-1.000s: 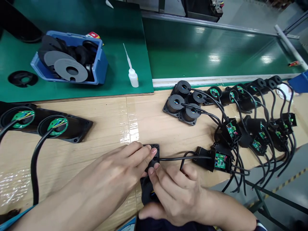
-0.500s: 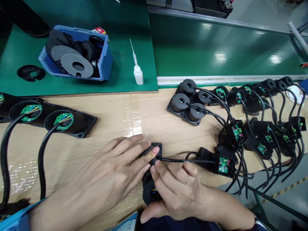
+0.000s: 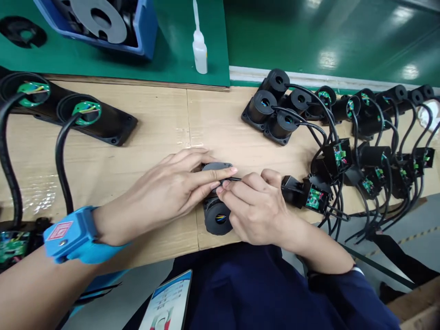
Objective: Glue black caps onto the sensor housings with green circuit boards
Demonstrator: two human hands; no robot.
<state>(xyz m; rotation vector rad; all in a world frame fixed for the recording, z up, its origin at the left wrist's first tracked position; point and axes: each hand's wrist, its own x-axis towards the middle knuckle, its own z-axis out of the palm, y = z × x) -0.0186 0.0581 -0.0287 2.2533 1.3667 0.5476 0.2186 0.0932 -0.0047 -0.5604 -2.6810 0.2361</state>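
A black coil housing (image 3: 217, 219) with coloured wires in its centre hole lies on its side at the near edge of the wooden bench (image 3: 137, 137). My left hand (image 3: 172, 190) presses its flat grey top with the fingers. My right hand (image 3: 256, 208) pinches the black cable where it leaves the housing. That cable runs right to a small black box with a green circuit board (image 3: 314, 199). A blue wrist strap (image 3: 74, 233) sits on my left wrist.
Several more black coil units (image 3: 275, 110) with cables and circuit boxes crowd the right side. Two larger black ring units (image 3: 79, 114) with thick cables lie at the left. A blue bin (image 3: 144, 32) of grey discs and a white glue bottle (image 3: 200, 48) stand on the green mat behind.
The view has tilted down and nearer. The housing has been tipped so its centre hole faces me, and both hands have shifted up on it, the right hand now on the cable.
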